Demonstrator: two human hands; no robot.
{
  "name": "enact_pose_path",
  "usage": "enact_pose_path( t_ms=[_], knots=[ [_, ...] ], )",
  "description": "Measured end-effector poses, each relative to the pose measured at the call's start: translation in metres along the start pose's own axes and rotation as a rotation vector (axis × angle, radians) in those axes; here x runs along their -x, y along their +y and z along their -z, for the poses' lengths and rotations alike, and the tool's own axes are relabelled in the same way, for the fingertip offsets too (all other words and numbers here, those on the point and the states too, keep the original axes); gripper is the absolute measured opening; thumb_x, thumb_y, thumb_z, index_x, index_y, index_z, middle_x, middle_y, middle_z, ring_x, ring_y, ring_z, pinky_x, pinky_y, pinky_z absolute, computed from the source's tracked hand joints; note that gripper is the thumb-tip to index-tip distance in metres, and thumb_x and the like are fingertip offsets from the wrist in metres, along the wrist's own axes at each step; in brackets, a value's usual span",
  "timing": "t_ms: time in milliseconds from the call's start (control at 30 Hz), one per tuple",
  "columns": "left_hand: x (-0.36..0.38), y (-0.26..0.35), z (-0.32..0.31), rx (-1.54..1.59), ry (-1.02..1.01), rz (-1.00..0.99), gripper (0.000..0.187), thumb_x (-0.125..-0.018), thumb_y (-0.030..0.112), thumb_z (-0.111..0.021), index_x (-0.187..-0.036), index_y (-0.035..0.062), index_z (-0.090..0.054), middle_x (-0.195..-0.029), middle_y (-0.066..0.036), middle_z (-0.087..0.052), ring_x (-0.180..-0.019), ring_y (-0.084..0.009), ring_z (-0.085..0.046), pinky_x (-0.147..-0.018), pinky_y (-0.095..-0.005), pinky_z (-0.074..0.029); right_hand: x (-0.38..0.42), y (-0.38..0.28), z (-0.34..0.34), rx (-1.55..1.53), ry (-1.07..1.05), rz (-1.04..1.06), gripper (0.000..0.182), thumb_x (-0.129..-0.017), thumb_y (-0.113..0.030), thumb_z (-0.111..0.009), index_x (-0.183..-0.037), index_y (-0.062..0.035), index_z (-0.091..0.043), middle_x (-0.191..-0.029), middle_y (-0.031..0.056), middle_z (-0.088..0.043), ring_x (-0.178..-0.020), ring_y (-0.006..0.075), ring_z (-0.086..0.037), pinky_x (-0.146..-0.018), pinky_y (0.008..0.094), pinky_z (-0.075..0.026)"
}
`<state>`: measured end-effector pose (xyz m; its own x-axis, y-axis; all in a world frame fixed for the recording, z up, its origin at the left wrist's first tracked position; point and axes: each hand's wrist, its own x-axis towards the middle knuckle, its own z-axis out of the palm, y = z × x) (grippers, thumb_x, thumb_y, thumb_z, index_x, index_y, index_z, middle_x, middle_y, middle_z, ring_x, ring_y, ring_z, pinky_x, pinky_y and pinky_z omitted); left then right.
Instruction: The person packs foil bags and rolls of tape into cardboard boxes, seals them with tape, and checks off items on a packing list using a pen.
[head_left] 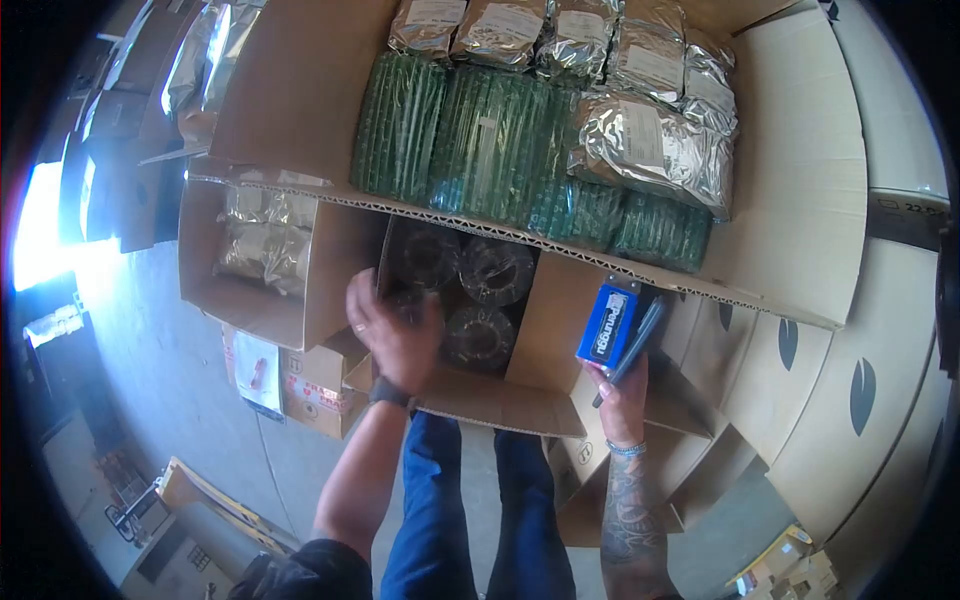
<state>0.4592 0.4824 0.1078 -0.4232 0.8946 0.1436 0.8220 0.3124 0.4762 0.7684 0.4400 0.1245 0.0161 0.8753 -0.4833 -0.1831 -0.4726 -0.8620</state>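
My left hand (395, 335), slightly blurred, reaches over the near left side of an open cardboard box (500, 395), fingers apart, holding nothing visible. Inside that box stand several dark, round rolls in clear wrap (480, 338). In my right hand (624, 405) is a small blue box (608, 325) with white "Perunggu" lettering, gripped together with a slim dark-grey tool (640, 345) whose kind is unclear. Just beyond both hands, a larger open carton (790, 200) holds green-tinted clear-wrapped packs (490, 140) and silver foil bags with white labels (650, 145).
To the left, a smaller carton (245, 315) contains more foil bags (265, 255). Below it, a paper sheet (258, 372) with a red pen lies on a taped box (315, 390). Cartons with leaf prints (815, 400) line the right side. Opened cartons (700, 470) sit below my right hand.
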Motion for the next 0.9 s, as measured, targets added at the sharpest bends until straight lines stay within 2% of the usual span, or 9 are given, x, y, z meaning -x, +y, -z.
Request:
enact_pose_path(
  t_ms=[33, 67, 167, 367, 467, 600, 700, 800, 900],
  knots=[
    [0.004, -0.021, 0.000, -0.046, 0.089, 0.110, 0.078, -0.079, 0.015, -0.081, -0.143, -0.0046, -0.042, -0.145, -0.026, -0.046, -0.132, -0.0420, -0.048, -0.114, -0.0498, -0.036, -0.001, 0.000, -0.003, -0.006, -0.001, 0.013, 0.072, -0.082, -0.007, -0.066, -0.144, -0.0002, -0.031, -0.137, 0.0145, -0.049, -0.124, 0.0268, -0.056, -0.114, 0.0468, -0.043],
    [0.003, -0.032, 0.012, 0.231, -0.403, 0.286, 0.078, -0.084, 0.027, -0.079, -0.144, -0.0045, -0.040, -0.146, -0.029, -0.045, -0.135, -0.0427, -0.046, -0.114, -0.0486, -0.036, -0.002, 0.001, -0.005, -0.012, -0.002, 0.027, 0.072, -0.082, -0.008, -0.066, -0.144, 0.0000, -0.030, -0.137, 0.0148, -0.049, -0.123, 0.0271, -0.057, -0.114, 0.0467, -0.044],
    [0.049, -0.052, -0.033, 0.015, -0.767, -0.039, 0.084, -0.087, 0.045, -0.072, -0.146, -0.0052, -0.039, -0.148, -0.030, -0.043, -0.138, -0.0426, -0.043, -0.112, -0.0475, -0.040, 0.002, 0.008, -0.014, -0.130, 0.029, 0.023, 0.077, -0.082, -0.008, -0.067, -0.147, -0.0001, -0.026, -0.137, 0.0151, -0.050, -0.122, 0.0277, -0.058, -0.113, 0.0464, -0.045],
    [0.006, -0.059, -0.057, -0.043, -1.132, 0.180, 0.099, -0.081, 0.066, -0.069, -0.149, -0.0004, -0.041, -0.153, -0.025, -0.043, -0.144, -0.0407, -0.038, -0.117, -0.0487, -0.034, 0.013, 0.006, 0.001, -0.042, -0.037, -0.029, 0.085, -0.086, -0.009, -0.073, -0.153, -0.0021, -0.021, -0.138, 0.0121, -0.048, -0.123, 0.0206, -0.056, -0.095, 0.0344, -0.052],
    [0.012, -0.066, 0.007, -0.131, -1.200, -0.278, 0.089, -0.082, 0.058, -0.072, -0.149, 0.0069, -0.044, -0.153, -0.021, -0.044, -0.145, -0.0383, -0.037, -0.120, -0.0543, -0.026, 0.018, 0.000, 0.012, 0.077, -0.133, -0.042, 0.079, -0.084, -0.012, -0.074, -0.147, -0.0026, -0.029, -0.129, 0.0083, -0.053, -0.111, 0.0161, -0.058, -0.090, 0.0304, -0.052],
    [0.023, -0.100, 0.038, -0.342, -1.030, -0.652, 0.092, -0.074, 0.038, -0.082, -0.154, 0.0223, -0.040, -0.154, -0.017, -0.043, -0.148, -0.0348, -0.033, -0.121, -0.0590, -0.021, 0.051, -0.023, 0.003, 0.136, -0.088, -0.132, 0.080, -0.079, -0.015, -0.076, -0.144, -0.0041, -0.032, -0.127, 0.0075, -0.053, -0.107, 0.0155, -0.057, -0.091, 0.0328, -0.051],
    [0.009, -0.111, 0.011, -0.244, -0.705, -0.388, 0.097, -0.073, 0.035, -0.082, -0.157, 0.0254, -0.035, -0.160, -0.016, -0.034, -0.150, -0.0360, -0.027, -0.123, -0.0596, -0.019, 0.077, -0.041, 0.004, 0.159, -0.179, -0.197, 0.083, -0.075, -0.017, -0.078, -0.143, -0.0036, -0.033, -0.126, 0.0080, -0.053, -0.108, 0.0159, -0.057, -0.092, 0.0344, -0.052],
    [-0.015, -0.095, -0.013, -0.322, -0.412, -0.533, 0.070, -0.090, 0.020, -0.059, -0.155, 0.0320, -0.037, -0.156, -0.013, -0.037, -0.146, -0.0377, -0.033, -0.120, -0.0584, -0.025, 0.108, -0.103, -0.021, 0.244, -0.279, -0.278, 0.092, -0.071, -0.014, -0.082, -0.146, -0.0012, -0.030, -0.131, 0.0100, -0.052, -0.122, 0.0190, -0.052, -0.104, 0.0363, -0.046],
    [-0.025, -0.087, -0.022, -0.200, -0.433, -0.581, 0.069, -0.092, 0.017, -0.053, -0.157, 0.0311, -0.034, -0.155, -0.013, -0.037, -0.146, -0.0371, -0.033, -0.121, -0.0589, -0.024, 0.139, -0.150, -0.039, 0.160, -0.312, -0.282, 0.100, -0.068, -0.014, -0.085, -0.149, -0.0015, -0.027, -0.137, 0.0123, -0.050, -0.131, 0.0229, -0.050, -0.109, 0.0384, -0.042]
  ],
)
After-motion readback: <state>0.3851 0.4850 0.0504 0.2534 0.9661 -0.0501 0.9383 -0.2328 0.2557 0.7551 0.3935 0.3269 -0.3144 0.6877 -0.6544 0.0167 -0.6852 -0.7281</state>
